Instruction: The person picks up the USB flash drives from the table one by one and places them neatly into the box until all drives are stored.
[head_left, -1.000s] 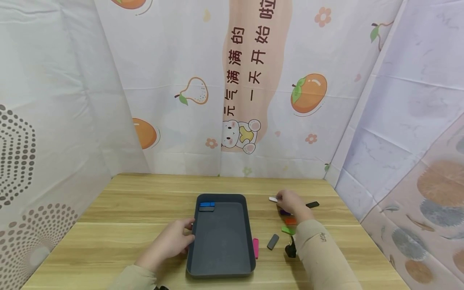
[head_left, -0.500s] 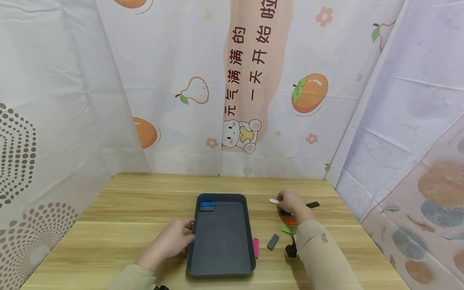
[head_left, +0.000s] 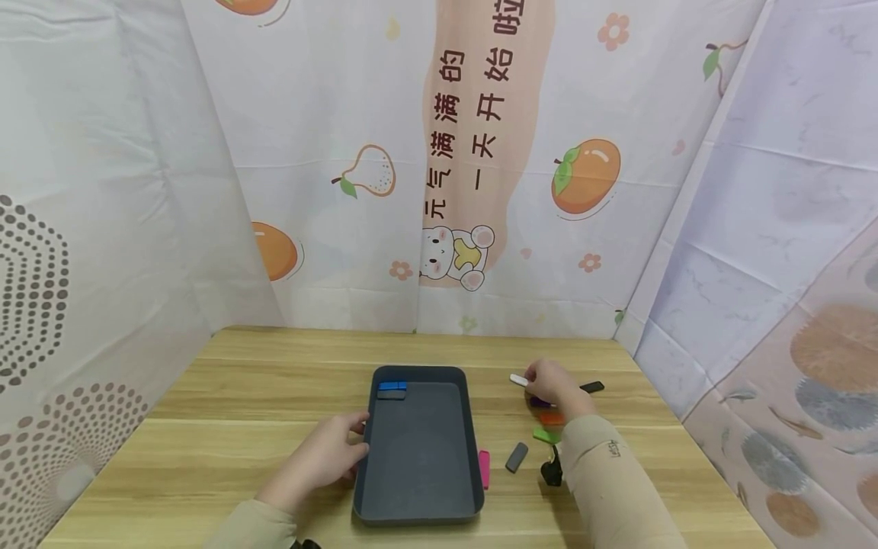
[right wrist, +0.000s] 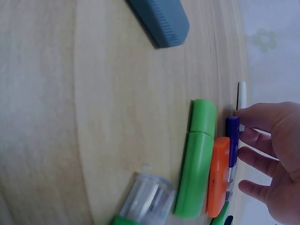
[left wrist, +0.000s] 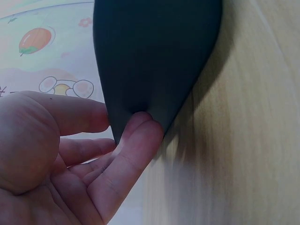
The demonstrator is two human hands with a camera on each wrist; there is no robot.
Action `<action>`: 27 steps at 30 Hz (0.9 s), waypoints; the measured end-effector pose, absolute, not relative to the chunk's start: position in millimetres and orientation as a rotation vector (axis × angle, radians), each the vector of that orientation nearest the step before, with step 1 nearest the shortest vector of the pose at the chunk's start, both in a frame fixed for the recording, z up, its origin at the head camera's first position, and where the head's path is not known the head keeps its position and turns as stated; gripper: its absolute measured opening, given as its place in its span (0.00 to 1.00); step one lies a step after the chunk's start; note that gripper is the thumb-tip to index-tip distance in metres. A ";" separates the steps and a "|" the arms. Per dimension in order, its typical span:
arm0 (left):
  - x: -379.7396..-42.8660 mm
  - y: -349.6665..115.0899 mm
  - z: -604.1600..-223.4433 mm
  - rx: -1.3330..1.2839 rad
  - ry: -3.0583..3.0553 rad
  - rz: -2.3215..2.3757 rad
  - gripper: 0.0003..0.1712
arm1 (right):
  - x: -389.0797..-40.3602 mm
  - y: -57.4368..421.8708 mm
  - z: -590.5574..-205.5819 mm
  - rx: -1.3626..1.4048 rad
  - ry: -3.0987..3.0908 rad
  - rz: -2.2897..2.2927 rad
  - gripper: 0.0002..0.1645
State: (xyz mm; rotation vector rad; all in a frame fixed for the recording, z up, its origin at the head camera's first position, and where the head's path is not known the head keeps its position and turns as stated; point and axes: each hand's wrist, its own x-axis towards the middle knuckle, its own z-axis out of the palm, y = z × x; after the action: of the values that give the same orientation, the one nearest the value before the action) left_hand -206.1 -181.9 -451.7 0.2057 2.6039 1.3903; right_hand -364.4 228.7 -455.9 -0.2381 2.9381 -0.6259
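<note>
My left hand [head_left: 332,452] rests against the left side of a dark grey tray [head_left: 418,515]. In the left wrist view its fingertips touch the outer face of the tray's wall [left wrist: 154,42]. Across the table, my right hand [head_left: 554,383] pinches the near end of a slim white stick [head_left: 517,379] between thumb and finger. The right wrist view shows the white stick [right wrist: 242,93] partly hidden by the thumb. Beside those fingers are a purple stick [right wrist: 232,136], an orange one [right wrist: 218,176] and a green capped one [right wrist: 197,164].
Inside the tray's far left corner lie blue pieces [head_left: 391,386] and a grey piece [head_left: 391,396]. Right of the tray are a pink stick [head_left: 484,469], a grey stick [head_left: 517,457] and a small black item [head_left: 551,471]. A black stick [head_left: 592,387] lies beyond my right hand.
The white stick has turned slightly and shifted a little in my right fingers. My left hand and the tray stay in place.
</note>
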 end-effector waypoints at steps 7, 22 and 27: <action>-205.1 -182.3 -450.6 0.173 2.616 1.367 0.33 | -363.0 226.8 -454.0 -0.232 2.939 -0.610 0.02; -206.1 -182.4 -451.5 0.173 2.619 1.366 0.33 | -363.1 230.9 -453.3 -0.204 2.935 -0.693 0.04; -205.5 -182.0 -451.0 0.179 2.620 1.375 0.33 | -365.3 233.4 -453.2 -0.179 2.913 -0.734 0.04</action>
State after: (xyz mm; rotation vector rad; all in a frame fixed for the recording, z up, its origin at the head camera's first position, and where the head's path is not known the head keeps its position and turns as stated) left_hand -205.5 -182.0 -451.0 0.1794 2.6202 1.3748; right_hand -365.3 233.4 -453.2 -0.1793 2.9132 -0.7344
